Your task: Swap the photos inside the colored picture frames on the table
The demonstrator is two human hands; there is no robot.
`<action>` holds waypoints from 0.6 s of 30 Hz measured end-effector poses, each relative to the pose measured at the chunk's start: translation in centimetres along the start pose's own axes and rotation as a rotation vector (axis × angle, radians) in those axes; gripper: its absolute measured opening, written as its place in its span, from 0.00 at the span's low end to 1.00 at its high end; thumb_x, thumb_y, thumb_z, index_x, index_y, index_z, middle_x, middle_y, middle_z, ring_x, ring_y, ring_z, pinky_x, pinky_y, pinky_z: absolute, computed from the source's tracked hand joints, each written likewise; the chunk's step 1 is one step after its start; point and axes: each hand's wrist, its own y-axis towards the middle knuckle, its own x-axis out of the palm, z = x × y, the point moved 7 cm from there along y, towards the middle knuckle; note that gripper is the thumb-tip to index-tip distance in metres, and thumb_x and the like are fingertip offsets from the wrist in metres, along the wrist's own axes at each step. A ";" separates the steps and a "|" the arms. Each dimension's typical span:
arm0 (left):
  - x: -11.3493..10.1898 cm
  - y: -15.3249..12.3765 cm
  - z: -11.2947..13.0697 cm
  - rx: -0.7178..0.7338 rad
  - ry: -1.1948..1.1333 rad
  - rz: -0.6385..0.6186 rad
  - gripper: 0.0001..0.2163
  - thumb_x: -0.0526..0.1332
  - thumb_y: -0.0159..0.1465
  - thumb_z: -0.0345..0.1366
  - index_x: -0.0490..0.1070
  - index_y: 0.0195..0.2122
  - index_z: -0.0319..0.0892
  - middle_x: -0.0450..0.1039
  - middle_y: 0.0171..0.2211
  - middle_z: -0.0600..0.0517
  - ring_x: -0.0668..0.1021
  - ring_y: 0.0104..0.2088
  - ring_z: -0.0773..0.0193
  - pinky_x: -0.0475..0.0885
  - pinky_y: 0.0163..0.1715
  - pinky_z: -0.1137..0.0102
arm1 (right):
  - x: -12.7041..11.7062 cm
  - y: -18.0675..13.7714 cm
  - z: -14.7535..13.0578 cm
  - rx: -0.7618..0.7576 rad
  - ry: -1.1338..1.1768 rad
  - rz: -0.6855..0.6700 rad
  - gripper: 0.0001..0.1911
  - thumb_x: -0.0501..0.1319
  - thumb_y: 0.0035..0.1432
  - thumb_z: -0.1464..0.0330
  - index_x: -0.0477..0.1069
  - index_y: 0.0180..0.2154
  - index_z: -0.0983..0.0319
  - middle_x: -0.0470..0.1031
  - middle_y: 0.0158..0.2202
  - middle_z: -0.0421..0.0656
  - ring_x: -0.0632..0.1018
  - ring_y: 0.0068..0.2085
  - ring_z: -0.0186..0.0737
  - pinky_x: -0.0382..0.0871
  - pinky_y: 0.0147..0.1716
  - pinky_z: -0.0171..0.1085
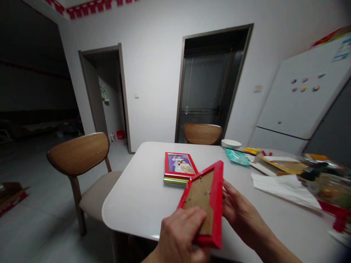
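A red picture frame (216,204) is held up over the near side of the table, tilted, with its brown backing board and small metal clips facing me. My left hand (182,232) grips its lower left edge, thumb lying over the backing. My right hand (238,206) holds the right side from behind, its fingertips hidden by the frame. Beyond it, a second red picture frame (166,164) with a photo lies face up on a yellow-green frame (172,180) on the table.
On the white table's (137,197) right side are a white bowl (231,144), a teal packet (237,156), white paper (285,188), a yellow envelope (287,166) and a clear container (333,190). Wooden chairs stand at the left (79,155) and far side (203,134); a fridge (296,106) is behind.
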 end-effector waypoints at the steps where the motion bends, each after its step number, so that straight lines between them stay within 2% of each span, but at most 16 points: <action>1: 0.3 -0.6 1.1 0.117 0.085 0.000 0.16 0.53 0.53 0.33 0.64 0.44 0.37 0.73 0.37 0.44 0.75 0.32 0.60 0.72 0.31 0.68 | -0.1 -0.7 0.6 0.055 0.075 -0.029 0.26 0.53 0.51 0.57 0.55 0.52 0.56 0.68 0.48 0.45 0.72 0.44 0.44 0.66 0.40 0.42; 3: 1.4 -2.1 2.3 0.249 0.227 -0.006 0.12 0.51 0.57 0.34 0.65 0.42 0.40 0.74 0.35 0.47 0.76 0.28 0.63 0.72 0.29 0.71 | -0.4 -1.8 2.1 0.169 0.162 -0.073 0.25 0.54 0.51 0.61 0.57 0.51 0.59 0.71 0.44 0.47 0.74 0.41 0.44 0.66 0.40 0.43; 5: 2.5 -3.3 2.5 0.278 0.307 0.014 0.09 0.50 0.60 0.32 0.66 0.38 0.43 0.75 0.31 0.52 0.75 0.24 0.68 0.72 0.29 0.73 | -0.9 -2.2 3.8 0.241 0.184 -0.110 0.24 0.54 0.50 0.64 0.58 0.50 0.61 0.73 0.41 0.47 0.75 0.39 0.45 0.66 0.40 0.43; 7: 3.5 -4.3 2.3 0.285 0.347 0.035 0.08 0.49 0.61 0.32 0.67 0.34 0.44 0.75 0.29 0.55 0.73 0.20 0.70 0.71 0.27 0.74 | -1.5 -1.9 5.1 0.261 0.151 -0.138 0.24 0.55 0.48 0.66 0.59 0.50 0.63 0.74 0.39 0.47 0.75 0.38 0.45 0.67 0.39 0.43; 9: 4.8 -4.9 1.9 0.288 0.367 -0.023 0.07 0.49 0.61 0.32 0.67 0.32 0.43 0.75 0.29 0.55 0.73 0.19 0.70 0.71 0.25 0.75 | -2.3 -1.0 6.1 0.233 0.059 -0.133 0.25 0.56 0.47 0.67 0.59 0.49 0.64 0.75 0.38 0.47 0.76 0.37 0.44 0.67 0.38 0.42; 11: 6.6 -5.5 1.2 0.281 0.369 -0.164 0.07 0.50 0.60 0.32 0.67 0.32 0.41 0.74 0.30 0.53 0.73 0.21 0.69 0.71 0.24 0.74 | -3.5 0.1 6.9 0.180 -0.104 -0.087 0.26 0.55 0.46 0.67 0.59 0.49 0.65 0.76 0.37 0.46 0.76 0.36 0.43 0.68 0.37 0.40; 14: 8.8 -6.3 0.3 0.226 0.349 -0.373 0.04 0.53 0.56 0.30 0.66 0.29 0.40 0.73 0.28 0.52 0.72 0.22 0.67 0.70 0.22 0.74 | -5.7 1.8 7.5 0.066 -0.491 0.036 0.27 0.53 0.44 0.68 0.60 0.49 0.64 0.75 0.37 0.44 0.76 0.35 0.42 0.68 0.35 0.38; 16: 9.5 -6.5 -0.2 0.159 0.320 -0.468 0.03 0.55 0.54 0.29 0.66 0.29 0.40 0.73 0.29 0.52 0.72 0.23 0.65 0.71 0.22 0.73 | -6.7 2.7 7.6 -0.036 -0.784 0.120 0.27 0.52 0.42 0.70 0.61 0.48 0.65 0.74 0.40 0.46 0.74 0.38 0.42 0.66 0.39 0.39; 18: 9.2 -6.4 -0.6 0.061 0.227 -0.530 0.07 0.57 0.51 0.29 0.67 0.32 0.40 0.73 0.32 0.52 0.73 0.27 0.64 0.71 0.26 0.72 | -7.1 3.1 7.5 -0.137 -1.031 0.172 0.27 0.52 0.41 0.71 0.62 0.47 0.67 0.71 0.43 0.49 0.72 0.42 0.42 0.63 0.44 0.39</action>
